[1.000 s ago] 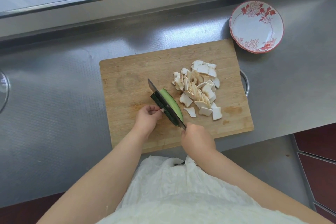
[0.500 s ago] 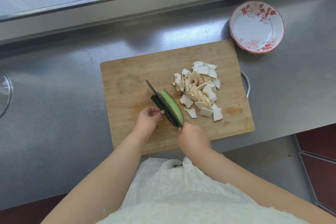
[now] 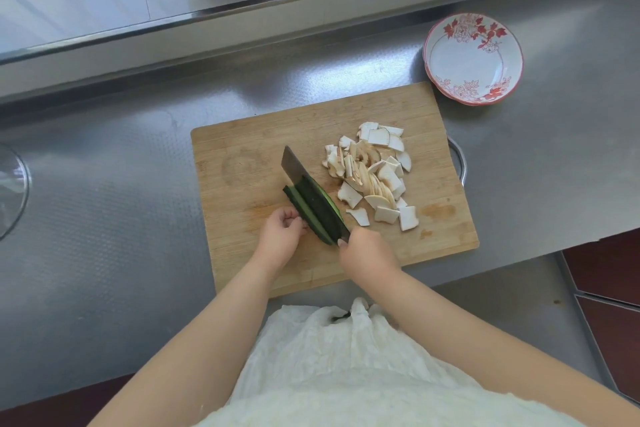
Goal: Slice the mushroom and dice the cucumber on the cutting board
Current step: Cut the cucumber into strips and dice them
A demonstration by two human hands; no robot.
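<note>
The cucumber (image 3: 317,213) is laid lengthwise near the middle of the cutting board (image 3: 242,163), already divided into long strips, and the knife (image 3: 299,173) is drawn along it, its blade set between the strips. The knife handle is clamped in the right hand (image 3: 367,253), at the board's near edge. The left hand (image 3: 282,230) is curled, its fingertips pressed against the outer strip just beside the blade.

The mushroom slices (image 3: 372,175) are heaped on the board's right half, so that step is judged done; dicing is not yet begun.

The main hazard is judged to be the left fingertips: a narrow, round-backed strip can be rolled or squeezed out under sideways pressure, and the edge could then be steered toward them. The loose strips could also be dragged apart by the blade, giving uneven pieces. The mushroom heap lies close to the cucumber, and pieces could be mixed or pushed off the board's right edge.
</note>
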